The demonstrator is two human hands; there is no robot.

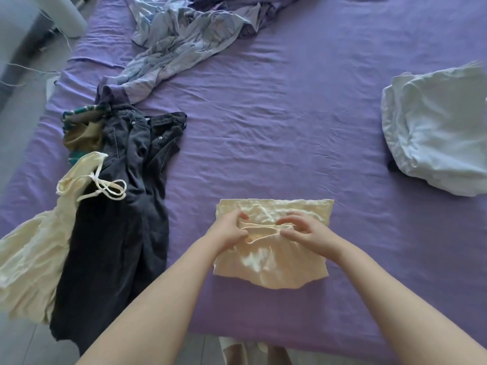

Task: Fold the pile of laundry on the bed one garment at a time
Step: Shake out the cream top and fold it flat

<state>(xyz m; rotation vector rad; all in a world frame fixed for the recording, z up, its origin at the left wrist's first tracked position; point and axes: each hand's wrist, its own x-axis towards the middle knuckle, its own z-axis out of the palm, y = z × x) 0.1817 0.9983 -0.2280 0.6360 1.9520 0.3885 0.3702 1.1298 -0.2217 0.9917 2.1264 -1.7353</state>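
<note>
Left hand (228, 230) and right hand (303, 231), fingers pinching the cream satin garment (271, 256) lying on the bed (263, 127), should keep its hemmed edge taut and level while folding.

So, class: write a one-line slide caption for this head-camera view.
Both hands, left hand and right hand, pinch the cream satin garment mid-fold on the purple bed sheet.

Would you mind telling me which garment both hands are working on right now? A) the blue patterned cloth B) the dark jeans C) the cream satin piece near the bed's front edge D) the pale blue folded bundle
C: the left hand and right hand both pinch the strap edge of the cream satin piece, while the other laundry lies untouched.
</note>
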